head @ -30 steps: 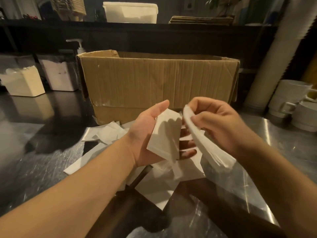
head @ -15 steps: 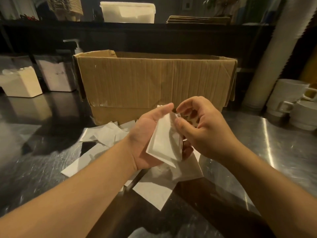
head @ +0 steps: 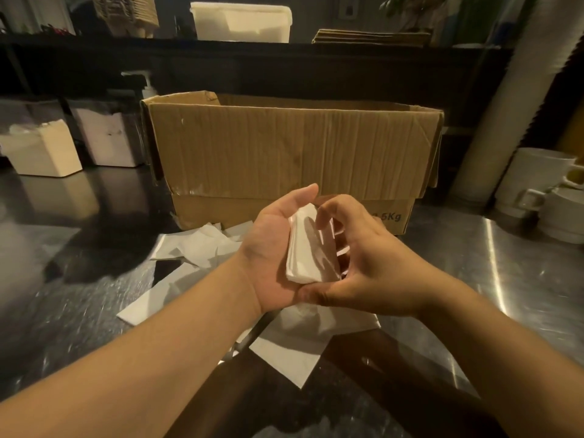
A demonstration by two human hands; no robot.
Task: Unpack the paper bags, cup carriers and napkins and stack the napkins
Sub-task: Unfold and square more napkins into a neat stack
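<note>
Since a second ago, the napkin that was held apart in the right hand [head: 363,263] has been laid onto the stack [head: 308,248] in the left hand [head: 271,248], and both hands have been brought together in front of the box [head: 294,159]. The stack is now cradled in the left palm, with the thumb raised beside it and the fingers curled under it. The right fingers [head: 325,213] are arched over the stack's top edge and the right thumb is pressed at its lower end, so the stack is enclosed by both hands and seems to be in the course of being squared.

This is judged to mean one more napkin has been gathered and aligned. Stacking is only partly done: loose napkins [head: 202,248] are scattered on the bench [head: 63,311] in front of the box, below and beside the hands. The next napkin would probably be picked from that scatter. Whether anything remains inside the box cannot be told. To the left of the box, two tubs [head: 44,153] are seen; mugs [head: 537,181] stand to its right.
</note>
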